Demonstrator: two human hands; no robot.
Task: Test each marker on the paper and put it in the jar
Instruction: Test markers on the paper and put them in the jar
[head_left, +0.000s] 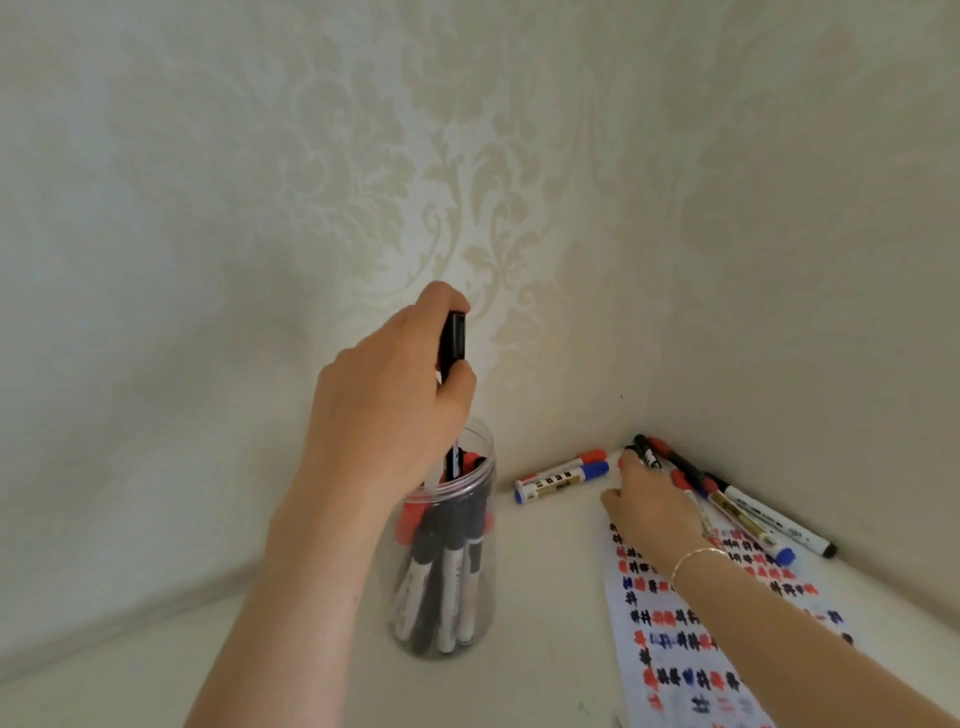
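Black-capped marker (453, 358) in left hand (384, 405) above jar (447, 571).

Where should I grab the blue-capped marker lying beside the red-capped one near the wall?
Probably pinch the blue-capped marker across its white mid-barrel, coming from above. It lies flat with the red-capped marker close along its far side, so the near side and top are the free approach.
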